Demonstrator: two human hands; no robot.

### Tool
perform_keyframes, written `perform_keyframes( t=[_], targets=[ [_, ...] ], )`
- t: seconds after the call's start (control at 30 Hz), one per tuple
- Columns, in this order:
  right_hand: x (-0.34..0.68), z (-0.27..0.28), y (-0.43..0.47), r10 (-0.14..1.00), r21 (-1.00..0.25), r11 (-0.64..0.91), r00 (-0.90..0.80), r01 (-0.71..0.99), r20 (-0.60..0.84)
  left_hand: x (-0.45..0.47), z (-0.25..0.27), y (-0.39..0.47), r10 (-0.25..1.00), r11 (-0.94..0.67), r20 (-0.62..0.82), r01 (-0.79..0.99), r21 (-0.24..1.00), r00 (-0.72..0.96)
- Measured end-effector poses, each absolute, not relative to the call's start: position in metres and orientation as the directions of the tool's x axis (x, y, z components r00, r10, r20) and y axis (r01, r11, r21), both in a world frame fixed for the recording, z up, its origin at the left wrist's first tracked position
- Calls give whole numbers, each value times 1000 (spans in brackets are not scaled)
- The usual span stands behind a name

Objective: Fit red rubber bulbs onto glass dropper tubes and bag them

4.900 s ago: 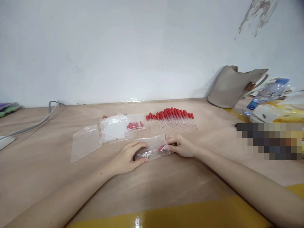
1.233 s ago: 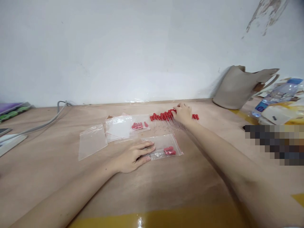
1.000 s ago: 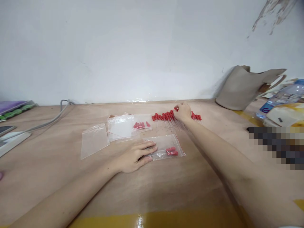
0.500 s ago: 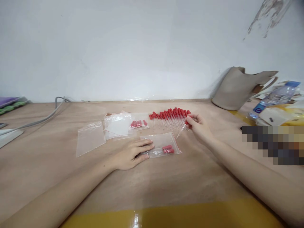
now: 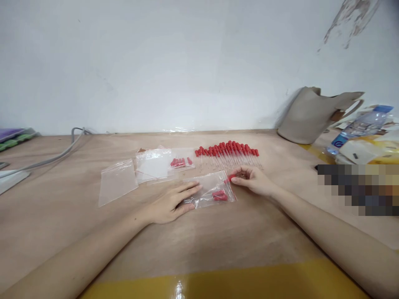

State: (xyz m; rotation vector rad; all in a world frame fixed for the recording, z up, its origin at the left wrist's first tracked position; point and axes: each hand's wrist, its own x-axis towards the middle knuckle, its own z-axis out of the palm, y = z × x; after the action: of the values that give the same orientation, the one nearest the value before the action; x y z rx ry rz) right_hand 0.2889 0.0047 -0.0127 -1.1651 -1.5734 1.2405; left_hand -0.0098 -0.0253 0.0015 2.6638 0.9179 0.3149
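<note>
My left hand lies spread on the closed end of a clear zip-lock bag, pressing it to the table. Two red-bulbed droppers are inside that bag. My right hand pinches another dropper by its red bulb at the bag's mouth; its clear tube points left into the bag. Behind lies a row of droppers, red bulbs toward the wall and tubes toward me. Left of the row, a second bag holds several more droppers.
Flat plastic bags and a white-looking bag lie left of the droppers. A grey cable runs along the left. At right stand a beige bag, a water bottle and yellow-white packaging.
My right hand has moved left and toward me from the row's right end, bringing the dropper's tube into the bag. My left hand stays on the bag.
</note>
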Motion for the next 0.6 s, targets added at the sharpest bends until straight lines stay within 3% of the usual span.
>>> perform_keyframes(
  t=[0.1, 0.2, 0.4, 0.6],
  targets=[
    [284, -15, 5, 927, -888, 313, -312, 338, 209, -9, 3, -26, 627, -749, 102, 563, 349, 772],
    [279, -18, 7, 888, -823, 425, -352, 378, 297, -9, 4, -26, 627, -753, 96, 569, 332, 773],
    [294, -15, 13, 913, -798, 342, -375, 496, 159, -9, 3, -26, 624, -759, 94, 573, 310, 776],
    [286, -13, 8, 850, -798, 449, -468, 402, 242, -10, 1, -24, 611, -774, 113, 562, 293, 783]
  ],
)
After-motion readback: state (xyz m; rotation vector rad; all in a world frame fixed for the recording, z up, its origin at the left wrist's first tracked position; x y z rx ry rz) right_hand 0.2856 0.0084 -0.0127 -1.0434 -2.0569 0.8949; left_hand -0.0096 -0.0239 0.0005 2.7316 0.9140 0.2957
